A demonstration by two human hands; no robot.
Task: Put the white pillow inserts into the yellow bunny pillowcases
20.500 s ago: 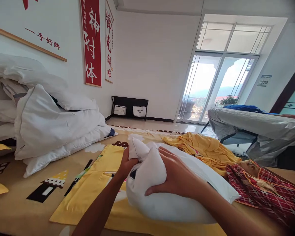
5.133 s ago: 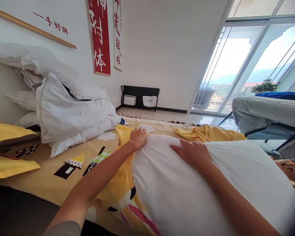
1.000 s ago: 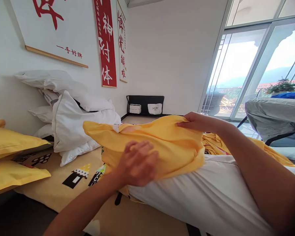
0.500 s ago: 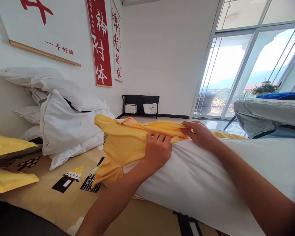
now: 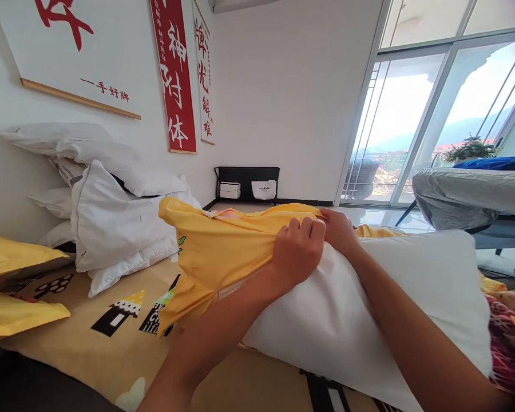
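A yellow pillowcase (image 5: 227,246) is drawn over the left end of a white pillow (image 5: 420,274), which lies across the tan printed bedsheet (image 5: 257,377). My left hand (image 5: 300,249) is closed in a fist on the near part of the pillowcase's edge. Just beyond it, my right hand (image 5: 338,229) grips the far part of the same edge, its fingertips partly hidden behind the left hand. The right half of the pillow is bare. At its left end the pillowcase hangs loose and folded.
White pillows (image 5: 111,217) are piled against the left wall. Yellow pillows (image 5: 21,286) lie at the left edge. A black rack (image 5: 249,174) stands by the far wall, a covered table (image 5: 476,191) at right. Patterned red cloth (image 5: 508,332) shows at lower right.
My left hand has moved right along the pillowcase, pulling its near edge rightward over the pillow. The right hand has closed in beside it. The pillow's right end has shifted left.
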